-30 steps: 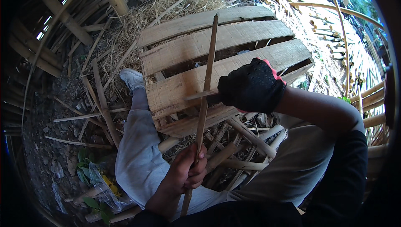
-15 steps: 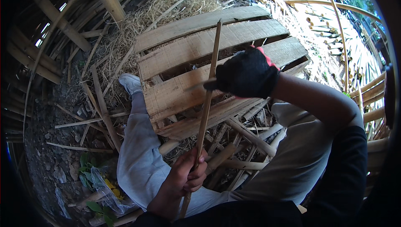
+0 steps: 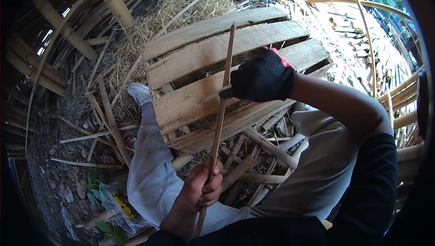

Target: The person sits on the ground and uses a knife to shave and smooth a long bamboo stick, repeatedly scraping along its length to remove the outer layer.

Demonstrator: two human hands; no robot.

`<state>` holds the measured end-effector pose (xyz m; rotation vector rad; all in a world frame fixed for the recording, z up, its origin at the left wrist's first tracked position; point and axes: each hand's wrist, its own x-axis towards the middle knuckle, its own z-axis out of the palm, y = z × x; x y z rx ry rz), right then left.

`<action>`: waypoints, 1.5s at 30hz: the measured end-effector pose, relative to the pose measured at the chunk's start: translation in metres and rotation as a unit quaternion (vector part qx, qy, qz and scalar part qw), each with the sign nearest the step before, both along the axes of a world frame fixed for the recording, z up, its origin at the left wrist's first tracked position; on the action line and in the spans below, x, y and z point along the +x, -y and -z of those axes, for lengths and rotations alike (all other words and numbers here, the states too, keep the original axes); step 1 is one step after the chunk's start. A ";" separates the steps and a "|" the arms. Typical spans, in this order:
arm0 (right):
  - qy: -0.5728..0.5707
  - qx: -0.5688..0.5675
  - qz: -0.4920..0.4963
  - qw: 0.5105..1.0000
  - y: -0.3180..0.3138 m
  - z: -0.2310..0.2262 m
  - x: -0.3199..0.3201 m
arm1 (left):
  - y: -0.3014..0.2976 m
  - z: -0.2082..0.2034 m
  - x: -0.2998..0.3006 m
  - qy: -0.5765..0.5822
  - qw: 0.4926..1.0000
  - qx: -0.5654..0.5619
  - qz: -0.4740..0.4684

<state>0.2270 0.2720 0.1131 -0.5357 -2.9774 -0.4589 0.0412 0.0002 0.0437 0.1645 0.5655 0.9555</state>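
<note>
My bare left hand (image 3: 204, 187) is wrapped round the lower part of a long bamboo strip (image 3: 223, 96). The strip slants up and away from my lap, its narrow tip over the far planks of a wooden pallet (image 3: 190, 76). My right hand (image 3: 260, 77), in a black glove with red-pink patches, is closed against the strip's upper half. A thin, blurred knife blade (image 3: 211, 96) sticks out past the strip on the left; the knife's handle is hidden in the glove.
Bamboo pieces (image 3: 272, 148) lie between my legs, under and beside the pallet. Dry straw (image 3: 190, 8) is heaped behind it. Bamboo posts (image 3: 111, 1) stand at the far left. A clear plastic bag (image 3: 118, 205) and green leaves lie at the lower left; cut bamboo (image 3: 351, 31) lies far right.
The gloved hand and the blade have shifted only slightly along the bamboo strip. Both hands keep their holds, and the whole view has moved a little.
</note>
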 end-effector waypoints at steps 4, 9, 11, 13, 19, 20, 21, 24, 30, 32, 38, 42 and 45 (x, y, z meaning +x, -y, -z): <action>-0.040 -0.038 0.104 0.993 -0.043 -0.009 0.001 | -0.001 0.004 -0.002 0.027 1.000 0.007 0.008; 0.003 0.056 -0.011 0.998 -0.029 -0.012 0.007 | 0.001 0.003 0.000 0.045 0.999 0.012 0.002; 0.022 0.033 0.091 0.995 -0.042 -0.011 0.009 | 0.001 0.003 -0.002 0.047 0.999 0.005 -0.001; 0.045 0.019 0.181 0.982 -0.053 -0.019 0.005 | 0.002 0.002 -0.001 0.048 0.999 0.001 0.003; -0.022 0.159 0.089 0.983 -0.113 -0.003 0.033 | 0.001 0.004 -0.002 0.066 0.998 0.001 0.015; 0.008 0.119 0.153 0.981 -0.085 -0.012 0.015 | 0.001 0.004 -0.005 0.081 0.997 0.003 0.004; 0.014 0.071 0.096 0.993 -0.064 -0.013 0.006 | 0.003 0.004 -0.005 0.073 0.997 0.001 -0.003; -0.020 0.113 0.095 0.989 -0.090 -0.010 0.032 | 0.002 0.005 -0.001 0.069 0.997 -0.003 0.022; -0.024 0.099 0.065 0.993 -0.064 -0.011 0.018 | 0.000 0.005 0.004 0.064 0.998 -0.002 0.006; -0.045 0.124 0.235 0.963 -0.099 -0.010 0.038 | -0.004 0.002 0.002 0.071 0.997 -0.016 0.032; -0.100 0.077 0.027 0.992 -0.042 -0.017 0.021 | 0.003 0.007 0.006 0.025 0.999 -0.003 0.031; -0.077 0.048 -0.063 0.994 -0.028 -0.014 0.022 | 0.004 0.010 0.004 0.039 0.999 -0.007 0.025; -0.010 0.029 -0.083 0.996 -0.036 -0.028 0.030 | 0.006 0.006 0.002 0.012 1.000 -0.006 0.026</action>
